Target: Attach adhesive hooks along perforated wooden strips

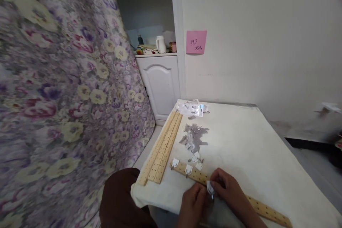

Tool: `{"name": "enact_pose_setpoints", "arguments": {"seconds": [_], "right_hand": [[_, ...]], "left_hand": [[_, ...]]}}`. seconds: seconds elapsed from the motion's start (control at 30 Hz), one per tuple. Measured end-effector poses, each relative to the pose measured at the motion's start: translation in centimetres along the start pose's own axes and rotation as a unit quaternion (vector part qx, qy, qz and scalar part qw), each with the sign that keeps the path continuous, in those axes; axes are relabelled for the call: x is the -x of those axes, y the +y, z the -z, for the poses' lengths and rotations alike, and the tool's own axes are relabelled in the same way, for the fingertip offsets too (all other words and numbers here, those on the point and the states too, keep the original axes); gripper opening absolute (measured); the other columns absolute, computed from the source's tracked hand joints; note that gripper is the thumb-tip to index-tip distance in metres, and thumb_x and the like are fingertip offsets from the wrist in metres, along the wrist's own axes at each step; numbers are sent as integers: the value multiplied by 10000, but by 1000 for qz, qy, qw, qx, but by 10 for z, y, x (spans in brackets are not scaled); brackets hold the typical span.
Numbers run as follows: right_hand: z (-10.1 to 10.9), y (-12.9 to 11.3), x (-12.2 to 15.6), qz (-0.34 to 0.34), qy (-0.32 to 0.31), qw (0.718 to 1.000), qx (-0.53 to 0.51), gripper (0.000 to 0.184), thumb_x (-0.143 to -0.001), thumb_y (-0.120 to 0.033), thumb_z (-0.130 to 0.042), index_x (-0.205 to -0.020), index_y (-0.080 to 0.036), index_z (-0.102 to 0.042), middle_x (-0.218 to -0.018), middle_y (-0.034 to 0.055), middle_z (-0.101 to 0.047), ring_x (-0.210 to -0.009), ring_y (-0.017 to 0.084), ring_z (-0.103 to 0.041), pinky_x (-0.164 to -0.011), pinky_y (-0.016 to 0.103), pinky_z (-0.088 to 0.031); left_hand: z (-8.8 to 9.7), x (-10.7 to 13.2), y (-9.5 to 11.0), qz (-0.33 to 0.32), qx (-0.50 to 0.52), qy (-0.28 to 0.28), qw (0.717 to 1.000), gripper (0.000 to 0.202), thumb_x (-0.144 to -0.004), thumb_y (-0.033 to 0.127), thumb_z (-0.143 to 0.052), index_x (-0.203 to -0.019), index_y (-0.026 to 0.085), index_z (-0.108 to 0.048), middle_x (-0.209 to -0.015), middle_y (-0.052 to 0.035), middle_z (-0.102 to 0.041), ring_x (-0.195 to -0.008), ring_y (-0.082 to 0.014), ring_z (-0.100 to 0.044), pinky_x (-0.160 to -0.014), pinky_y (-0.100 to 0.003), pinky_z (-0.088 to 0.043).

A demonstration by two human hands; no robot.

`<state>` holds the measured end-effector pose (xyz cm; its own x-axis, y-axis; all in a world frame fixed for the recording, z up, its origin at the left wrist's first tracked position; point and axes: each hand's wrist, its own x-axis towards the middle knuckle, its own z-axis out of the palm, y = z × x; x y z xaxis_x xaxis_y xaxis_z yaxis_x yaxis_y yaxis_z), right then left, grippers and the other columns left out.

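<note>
My right hand [227, 188] pinches a small metal hook with a white backing [210, 187] between thumb and fingers, over the perforated wooden strip [199, 177] at the table's near edge. My left hand [193, 199] is closed beside it at the strip's near side; what its fingertips hold, if anything, is hidden. Two similar white-backed hooks sit on the strip's left part, one white-backed hook [175, 163] near its end and another white-backed hook [188, 170] further right. Several loose hooks [197, 160] lie just beyond the strip. My right hand and forearm cover part of the strip.
More perforated wooden strips [162, 149] lie side by side along the left edge of the cloth-covered table [235, 142]. Behind the loose hooks is a pile of small clear plastic bags [194, 136]. Plastic packaging [189, 108] lies at the back. A floral curtain [66, 96] hangs on the left.
</note>
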<state>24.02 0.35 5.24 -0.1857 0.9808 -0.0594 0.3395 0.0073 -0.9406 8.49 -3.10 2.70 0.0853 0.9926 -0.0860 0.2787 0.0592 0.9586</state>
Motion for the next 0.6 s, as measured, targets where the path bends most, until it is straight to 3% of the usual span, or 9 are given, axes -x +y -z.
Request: {"name": "enact_pose_setpoints", "arguments": {"seconds": [0.17, 0.3, 0.4, 0.6], "right_hand": [[-5, 6, -21, -4, 49, 997, 64, 87, -730, -242, -485, -655, -213, -517, -563, -36, -571, -567, 140, -532, -556, 235, -384], [-12, 15, -32, -6, 65, 992, 107, 73, -699, -236, -491, -641, -214, -529, -579, -31, -589, -582, 146, -540, -571, 244, -378], [-15, 19, -34, -1, 69, 991, 115, 75, -694, -236, -489, -635, -216, -530, -578, -27, -604, -587, 149, -547, -580, 246, -380], [-13, 22, -34, -8, 60, 990, 126, 83, -708, -248, -494, -632, -223, -515, -576, -31, -604, -591, 153, -559, -579, 245, -384]], "left_hand": [[12, 6, -2, -63, -160, 25, 985, 223, -894, 301, -417, -765, 194, -565, -737, -18, -619, -708, -159, -562, -639, -241, -403], [13, 4, -13, -81, -259, 44, 961, 157, -874, 255, -447, -848, 214, -596, -849, -36, -658, -814, -185, -598, -710, -266, -428], [10, -2, -17, -88, -297, 48, 950, 154, -860, 243, -476, -925, 233, -616, -899, -31, -677, -860, -194, -611, -748, -281, -440], [7, -8, -15, -83, -331, 37, 939, 179, -868, 247, -481, -905, 238, -656, -870, -26, -705, -829, -202, -641, -733, -291, -454]]}}
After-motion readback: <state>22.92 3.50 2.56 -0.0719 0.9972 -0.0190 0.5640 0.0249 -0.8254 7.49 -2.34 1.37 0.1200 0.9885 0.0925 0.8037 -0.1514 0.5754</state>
